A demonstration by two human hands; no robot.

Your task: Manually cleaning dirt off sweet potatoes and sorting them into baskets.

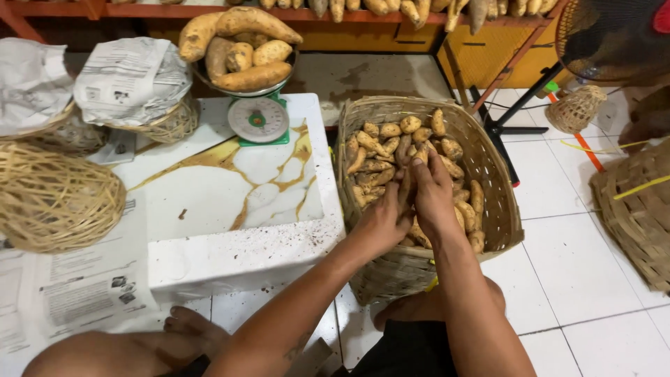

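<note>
A large woven basket [497, 187] stands on the floor, holding many small yellowish sweet potatoes [380, 150]. Both my hands reach down into it. My left hand [386, 222] and my right hand [431, 190] are pressed close together among the sweet potatoes, fingers curled around some of them. What exactly each hand grips is partly hidden by the fingers. To the left, a green and white kitchen scale [259, 120] on a low white marble-patterned table [230, 202] carries a metal bowl piled with large sweet potatoes [241, 49].
Woven baskets covered with newspaper [132, 80] sit at the table's left, with an empty woven ball-like basket [52, 199] in front. Another wicker basket [638, 209] stands at right on the white tile floor. A fan stand [520, 105] and an orange shelf with more tubers lie behind.
</note>
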